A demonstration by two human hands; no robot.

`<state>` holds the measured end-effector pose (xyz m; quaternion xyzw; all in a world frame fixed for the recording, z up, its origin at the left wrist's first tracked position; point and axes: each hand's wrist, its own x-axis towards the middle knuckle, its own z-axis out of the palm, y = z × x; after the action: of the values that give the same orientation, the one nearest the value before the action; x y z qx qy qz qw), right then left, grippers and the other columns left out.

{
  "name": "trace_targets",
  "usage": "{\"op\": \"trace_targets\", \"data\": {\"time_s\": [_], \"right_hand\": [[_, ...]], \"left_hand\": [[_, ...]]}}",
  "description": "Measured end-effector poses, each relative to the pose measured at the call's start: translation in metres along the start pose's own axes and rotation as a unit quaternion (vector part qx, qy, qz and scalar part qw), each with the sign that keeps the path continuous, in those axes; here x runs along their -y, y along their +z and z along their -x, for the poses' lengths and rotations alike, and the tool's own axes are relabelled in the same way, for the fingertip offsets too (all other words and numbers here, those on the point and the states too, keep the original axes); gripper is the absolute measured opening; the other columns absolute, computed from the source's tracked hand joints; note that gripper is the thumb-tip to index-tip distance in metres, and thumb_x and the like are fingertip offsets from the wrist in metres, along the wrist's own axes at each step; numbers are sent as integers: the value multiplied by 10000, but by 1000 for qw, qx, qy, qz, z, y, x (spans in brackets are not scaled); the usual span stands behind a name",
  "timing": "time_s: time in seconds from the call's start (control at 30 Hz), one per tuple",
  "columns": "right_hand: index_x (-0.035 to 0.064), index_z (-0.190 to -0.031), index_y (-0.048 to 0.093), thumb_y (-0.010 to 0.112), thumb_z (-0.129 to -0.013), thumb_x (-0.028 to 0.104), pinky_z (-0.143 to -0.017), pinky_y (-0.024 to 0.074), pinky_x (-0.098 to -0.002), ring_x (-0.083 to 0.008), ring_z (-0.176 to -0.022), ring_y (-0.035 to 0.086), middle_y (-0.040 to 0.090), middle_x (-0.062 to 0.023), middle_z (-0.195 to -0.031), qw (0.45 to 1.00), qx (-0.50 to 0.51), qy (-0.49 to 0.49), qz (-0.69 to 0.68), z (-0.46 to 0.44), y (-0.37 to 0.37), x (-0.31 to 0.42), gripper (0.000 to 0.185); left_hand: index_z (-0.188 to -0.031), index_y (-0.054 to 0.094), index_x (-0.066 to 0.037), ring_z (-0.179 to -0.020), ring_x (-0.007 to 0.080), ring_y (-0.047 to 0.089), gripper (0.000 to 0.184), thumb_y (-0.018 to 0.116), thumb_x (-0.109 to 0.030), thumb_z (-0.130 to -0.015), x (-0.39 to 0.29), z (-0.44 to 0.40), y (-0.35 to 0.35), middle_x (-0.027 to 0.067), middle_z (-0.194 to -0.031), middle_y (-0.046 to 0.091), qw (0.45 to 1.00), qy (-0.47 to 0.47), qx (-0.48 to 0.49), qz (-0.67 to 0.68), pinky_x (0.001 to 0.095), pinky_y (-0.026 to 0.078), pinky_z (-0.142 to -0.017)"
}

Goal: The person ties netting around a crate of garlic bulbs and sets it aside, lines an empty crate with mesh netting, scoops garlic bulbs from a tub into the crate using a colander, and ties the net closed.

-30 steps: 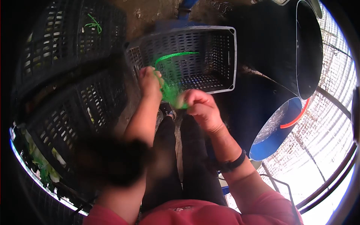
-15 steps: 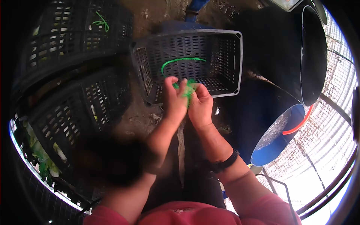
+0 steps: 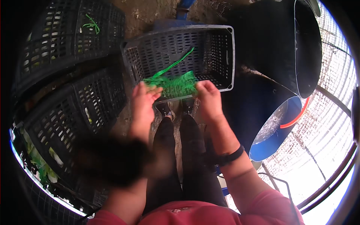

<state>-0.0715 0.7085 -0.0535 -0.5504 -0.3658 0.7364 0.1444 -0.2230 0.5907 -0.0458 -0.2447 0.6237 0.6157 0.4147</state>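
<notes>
A green net (image 3: pixel 174 85) is held spread between the left hand (image 3: pixel 144 98) and the right hand (image 3: pixel 208 98), with a green strip (image 3: pixel 174 64) trailing from it over the inside of a black crate (image 3: pixel 231 56). Slatted dark crates (image 3: pixel 62 108) with pale and green leaves (image 3: pixel 39 161) are seen at the left, one topped by a knotted green string (image 3: pixel 91 25). A blue barrel (image 3: pixel 262 149) with a red-orange band (image 3: pixel 298 119) is seen at the right, beside a large dark barrel (image 3: pixel 308 48).
</notes>
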Motion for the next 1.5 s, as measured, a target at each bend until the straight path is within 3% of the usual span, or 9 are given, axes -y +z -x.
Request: {"op": "trace_targets", "data": {"time_s": [0.23, 0.4, 0.6, 0.83, 0.93, 1.03, 1.17, 1.27, 1.5], "right_hand": [[-24, -1055, 503, 342, -934, 155, -948, 405, -563, -289, -975, 556, 575, -121, -1013, 915, 0, 159, -371, -17, -70, 12, 269], [9, -972, 545, 375, -893, 142, -810, 494, -380, -260, -866, 588, 597, -117, -912, 921, -10, 126, -368, -34, -94, 9, 230], [69, -985, 586, 608, -820, 350, -618, 398, -257, -95, -652, 456, 452, 24, -687, 986, 141, 83, -19, -19, -58, 23, 326], [74, -1033, 623, 715, -767, 173, -651, 423, -212, -72, -673, 516, 592, 21, -740, 842, 251, -26, 477, -10, -41, 25, 299], [30, -981, 638, 646, -829, 188, -702, 438, -231, -94, -736, 546, 631, -20, -839, 940, 252, 104, 206, -18, -49, 20, 220], [11, -924, 648, 565, -873, 169, -800, 425, -284, -160, -847, 565, 630, -42, -900, 964, 208, 138, -89, -24, -57, 7, 186], [20, -892, 616, 559, -871, 183, -857, 433, -371, -240, -926, 575, 616, -79, -942, 930, 224, 123, -265, -33, -69, -3, 174], [32, -862, 596, 561, -869, 186, -876, 438, -404, -252, -962, 577, 615, -97, -936, 921, 163, 133, -328, -36, -72, -5, 159], [13, -923, 614, 569, -876, 163, -835, 445, -314, -169, -862, 586, 639, -72, -914, 970, 187, 96, -124, -32, -44, -15, 163]], "left_hand": [[-775, 493, -109, -449, 92, 271, 235, 447, -267, -943, -14, -41, -59, -58, -542, 339, 941, -145, 157, 261, 247, 262, -516], [-863, 535, -61, -434, 102, 297, 207, 410, -202, -949, -23, -57, -71, -28, -553, 363, 911, -50, 175, 369, 250, 271, -473], [-1263, 431, -107, -678, 105, 459, 424, 581, -186, -875, -38, -43, -25, -10, -823, 509, 958, 57, 142, 241, 234, 377, -606], [-1433, 182, -153, -904, 125, 446, 791, 579, 40, -776, -26, -42, -2, 72, -1078, 427, 900, 272, 79, -333, 269, 398, -870], [-1434, 177, -162, -1048, 181, 476, 723, 532, 4, -826, -24, -47, 0, 113, -1195, 450, 839, 362, 17, -406, 293, 371, -934], [-1448, 113, -211, -1200, 172, 421, 646, 431, -32, -916, -24, -37, 1, 82, -1379, 372, 967, 48, 6, -252, 294, 329, -983], [-1445, 155, -227, -982, 118, 505, 606, 406, -38, -927, -4, -54, -19, 44, -1092, 538, 892, 297, -57, -335, 262, 378, -886], [-1442, 175, -223, -837, 97, 493, 598, 401, -29, -924, -3, -59, -23, 16, -886, 558, 838, 356, -110, -399, 258, 404, -806], [-1401, -34, -251, -1006, 306, 551, 845, 548, -106, -807, -2, -29, 8, 204, -1109, 515, 989, 17, 143, 17, 416, 455, -862]]}}
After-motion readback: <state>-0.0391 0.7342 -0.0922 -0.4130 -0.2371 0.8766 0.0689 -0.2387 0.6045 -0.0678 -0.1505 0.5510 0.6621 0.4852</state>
